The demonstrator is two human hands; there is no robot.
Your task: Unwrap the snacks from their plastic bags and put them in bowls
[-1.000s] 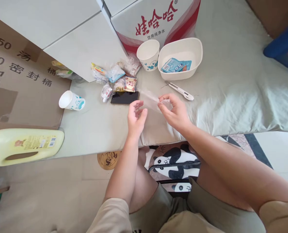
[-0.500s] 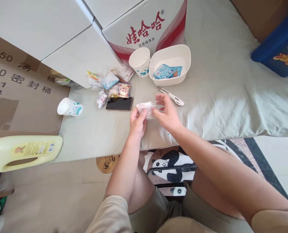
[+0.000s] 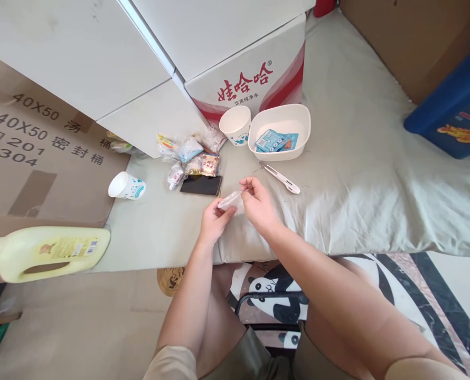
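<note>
My left hand [image 3: 213, 219] and my right hand [image 3: 256, 203] meet over the front edge of a pale green bed sheet [image 3: 357, 174]. Both pinch a small clear plastic wrapper [image 3: 232, 201], folded between the fingertips. A black phone [image 3: 200, 185] lies just beyond my left hand. A white utility knife [image 3: 281, 178] lies just beyond my right hand.
A pile of small snack packets [image 3: 189, 153] sits behind the phone. A paper cup [image 3: 235, 124] stands beside a white bowl [image 3: 303, 138] holding blue packets [image 3: 275, 141]. Another paper cup [image 3: 127, 186] lies on its side. A yellow jug [image 3: 48, 252] and cardboard boxes [image 3: 243, 53] are at left and back.
The wrapper was stretched out from my right hand alone; my left hand has closed on it too and it is now folded small. The view has tilted up.
</note>
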